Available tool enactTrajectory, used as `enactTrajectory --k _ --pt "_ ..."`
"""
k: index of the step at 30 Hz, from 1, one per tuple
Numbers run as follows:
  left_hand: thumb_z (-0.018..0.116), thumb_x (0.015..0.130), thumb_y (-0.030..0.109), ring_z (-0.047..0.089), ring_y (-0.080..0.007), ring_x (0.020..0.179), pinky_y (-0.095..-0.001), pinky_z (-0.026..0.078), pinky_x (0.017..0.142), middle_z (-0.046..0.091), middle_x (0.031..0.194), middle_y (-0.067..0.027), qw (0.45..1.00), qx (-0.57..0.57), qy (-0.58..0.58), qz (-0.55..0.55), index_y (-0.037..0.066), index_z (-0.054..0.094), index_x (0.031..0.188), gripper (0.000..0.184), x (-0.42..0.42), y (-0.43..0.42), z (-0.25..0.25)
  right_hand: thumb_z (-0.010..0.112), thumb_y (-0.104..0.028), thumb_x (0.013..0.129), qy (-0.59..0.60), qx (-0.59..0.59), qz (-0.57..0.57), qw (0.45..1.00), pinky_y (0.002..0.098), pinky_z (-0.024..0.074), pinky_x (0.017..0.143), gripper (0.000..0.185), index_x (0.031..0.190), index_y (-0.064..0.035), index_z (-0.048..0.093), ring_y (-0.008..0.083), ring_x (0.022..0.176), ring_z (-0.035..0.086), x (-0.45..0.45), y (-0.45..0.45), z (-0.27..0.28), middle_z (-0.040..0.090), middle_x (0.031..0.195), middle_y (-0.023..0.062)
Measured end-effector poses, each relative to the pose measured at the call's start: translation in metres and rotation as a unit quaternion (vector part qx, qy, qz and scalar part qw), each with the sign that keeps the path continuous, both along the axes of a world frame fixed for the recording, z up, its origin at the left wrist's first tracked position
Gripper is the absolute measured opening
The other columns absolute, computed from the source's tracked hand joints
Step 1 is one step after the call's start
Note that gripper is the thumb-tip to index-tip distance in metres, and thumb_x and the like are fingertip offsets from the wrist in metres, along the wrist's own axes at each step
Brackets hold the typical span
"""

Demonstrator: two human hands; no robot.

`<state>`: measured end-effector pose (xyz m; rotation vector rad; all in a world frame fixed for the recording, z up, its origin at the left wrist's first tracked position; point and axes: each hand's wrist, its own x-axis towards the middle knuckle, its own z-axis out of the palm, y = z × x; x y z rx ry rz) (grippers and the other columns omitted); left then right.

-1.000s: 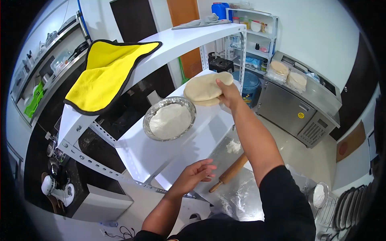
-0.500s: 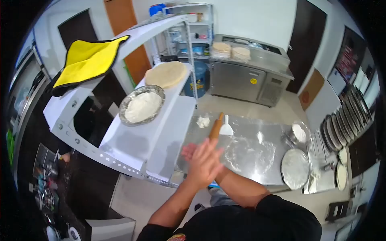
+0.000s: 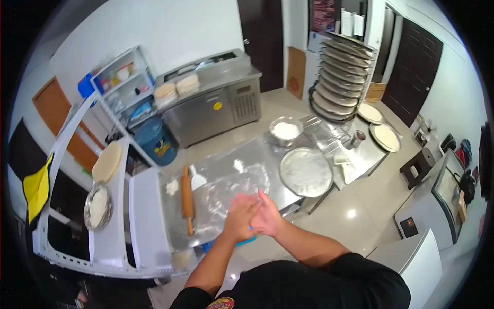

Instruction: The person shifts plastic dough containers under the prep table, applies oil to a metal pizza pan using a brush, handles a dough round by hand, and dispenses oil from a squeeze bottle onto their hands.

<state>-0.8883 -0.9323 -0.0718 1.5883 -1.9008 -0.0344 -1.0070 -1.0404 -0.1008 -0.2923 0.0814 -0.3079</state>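
Observation:
Above the near edge of the floured steel table [image 3: 231,165], my left hand [image 3: 240,218] and my right hand [image 3: 267,215] meet palm to palm. The fingers look stretched out, and I see nothing held between them. A wooden rolling pin [image 3: 187,201] lies to their left, beside a white scraper [image 3: 197,178]. Left of the pin is a small heap of flour or dough [image 3: 173,187]. Scattered flour [image 3: 237,185] marks the tabletop just beyond my hands. To the right rests a round metal pan [image 3: 306,172], with a metal bowl of flour [image 3: 286,131] behind it.
On the left shelf sit a bowl of white flour [image 3: 98,206] and a flat dough round [image 3: 107,161]. A rack of stacked pans [image 3: 342,77] stands back right, near a side table with a wire rack [image 3: 325,133]. A steel counter [image 3: 213,110] stands behind.
My view has swung to the right, bringing the pan rack and side table nearer the middle. My hands stay together but have shifted in their rubbing contact, and the rolling pin now shows whole.

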Motion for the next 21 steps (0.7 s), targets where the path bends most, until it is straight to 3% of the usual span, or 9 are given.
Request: enactTrajectory --k 2,4,5,8,11,17,21 --pt "0.064 0.092 0.041 0.046 -0.0409 0.136 -0.0560 0.028 0.116 0.053 0.145 -0.0174 0.968 0.060 -0.134 0.204 0.012 0.068 0.126 0.045 0.004 -0.020 -0.011 0.041 -0.061 0.101 -0.001 0.027 -0.016 1.000 0.0518 0.0349 0.115 0.073 0.147 -0.0040 0.042 0.0361 0.138 0.045 -0.050 -0.036 0.007 0.044 0.151 0.0226" --pt "0.064 0.092 0.036 0.050 -0.0389 0.132 -0.0542 0.031 0.114 0.057 0.141 -0.0136 0.952 0.087 -0.170 0.238 0.015 0.071 0.120 0.036 0.015 -0.025 -0.036 0.041 -0.061 0.101 -0.053 -0.039 0.009 0.998 0.0524 0.0353 0.115 0.072 0.148 -0.0059 0.042 0.0339 0.136 0.048 -0.137 -0.076 0.013 0.046 0.150 0.0203" --pt "0.064 0.092 0.036 0.050 -0.0389 0.132 -0.0542 0.031 0.114 0.057 0.141 -0.0136 0.954 0.087 -0.174 0.227 0.015 0.071 0.120 0.036 0.001 -0.048 -0.033 0.042 -0.061 0.101 -0.010 -0.081 -0.016 0.997 0.0510 0.0364 0.114 0.072 0.148 -0.0068 0.042 0.0333 0.134 0.049 -0.176 -0.097 0.008 0.047 0.150 0.0196" --pt "0.065 0.092 0.026 0.054 -0.0344 0.127 -0.0492 0.037 0.109 0.062 0.136 -0.0103 0.991 0.113 -0.040 0.057 0.014 0.072 0.117 0.029 -0.051 -0.081 -0.034 0.046 -0.055 0.102 0.172 -0.179 -0.123 0.961 0.0445 0.0419 0.107 0.063 0.144 -0.0087 0.047 0.0291 0.128 0.055 -0.282 -0.143 -0.023 0.054 0.143 0.0172" --pt "0.066 0.091 0.021 0.057 -0.0301 0.123 -0.0454 0.041 0.104 0.066 0.130 -0.0080 0.991 0.130 -0.003 -0.014 0.013 0.072 0.115 0.026 -0.114 -0.136 -0.039 0.051 -0.046 0.102 0.258 -0.151 -0.174 0.938 0.0395 0.0454 0.101 0.052 0.139 -0.0093 0.052 0.0249 0.120 0.059 -0.364 -0.166 -0.038 0.060 0.135 0.0139" --pt "0.066 0.091 0.017 0.063 -0.0243 0.113 -0.0414 0.046 0.097 0.070 0.121 -0.0049 0.976 0.152 0.025 -0.153 0.012 0.072 0.111 0.022 -0.178 -0.231 -0.032 0.057 -0.036 0.101 0.307 -0.143 -0.229 0.912 0.0373 0.0478 0.097 0.042 0.134 -0.0091 0.055 0.0219 0.113 0.062 -0.416 -0.196 -0.027 0.064 0.127 0.0110" --pt "0.071 0.088 0.020 0.066 -0.0229 0.108 -0.0409 0.048 0.093 0.073 0.114 -0.0057 0.955 0.125 0.005 -0.268 0.011 0.069 0.118 0.031 -0.205 -0.305 -0.040 0.059 -0.034 0.100 0.313 -0.156 -0.275 0.896 0.0369 0.0484 0.096 0.041 0.132 -0.0088 0.056 0.0222 0.112 0.063 -0.412 -0.227 -0.001 0.065 0.126 0.0109"
